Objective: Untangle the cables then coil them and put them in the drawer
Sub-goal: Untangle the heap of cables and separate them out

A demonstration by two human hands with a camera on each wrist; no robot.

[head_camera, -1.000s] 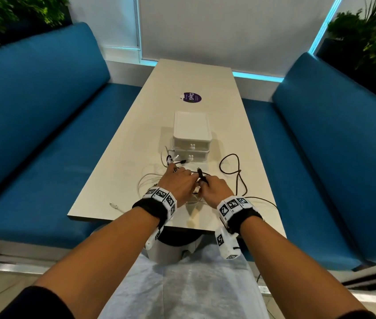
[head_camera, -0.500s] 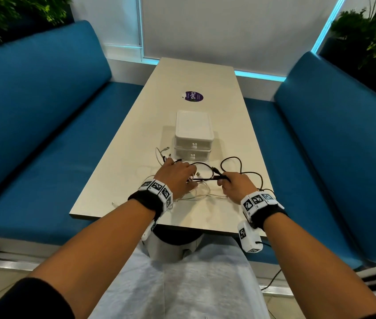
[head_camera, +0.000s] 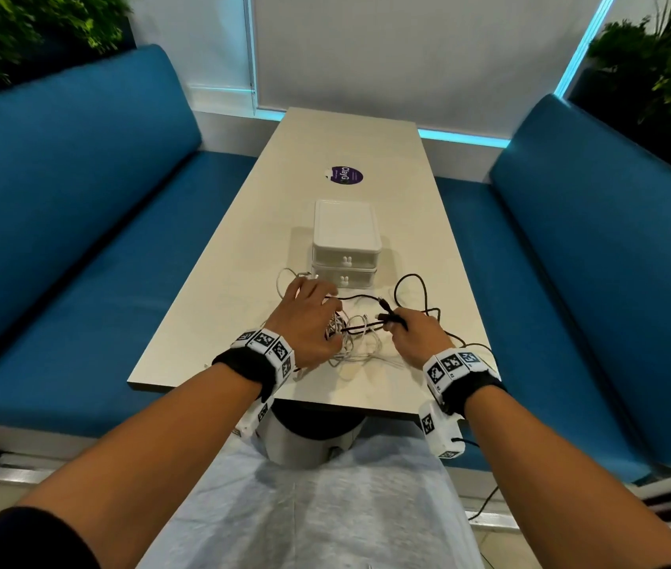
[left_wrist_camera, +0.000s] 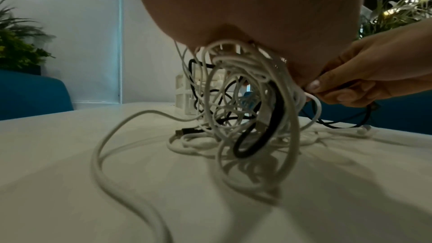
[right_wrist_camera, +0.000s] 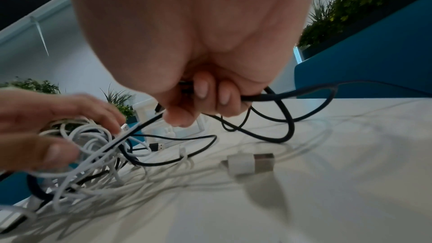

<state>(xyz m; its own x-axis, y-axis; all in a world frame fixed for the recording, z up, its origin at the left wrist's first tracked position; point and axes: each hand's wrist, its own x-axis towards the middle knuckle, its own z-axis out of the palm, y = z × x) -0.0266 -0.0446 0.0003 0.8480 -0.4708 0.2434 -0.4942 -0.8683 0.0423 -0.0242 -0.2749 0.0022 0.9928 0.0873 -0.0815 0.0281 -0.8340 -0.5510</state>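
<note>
Untangling is under way: at frame centre a black cable [head_camera: 370,298] is gripped in the right hand [head_camera: 413,336], while the white tangle [head_camera: 352,342] is clutched in the left hand [head_camera: 309,314] on the surface [head_camera: 243,256]. Next, the black cable must be drawn free; the drawers [head_camera: 346,262] are shut.

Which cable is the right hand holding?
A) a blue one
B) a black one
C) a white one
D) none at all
B: the right hand has its fingers curled round a black cable, while the white cables bunch under the left hand.
</note>
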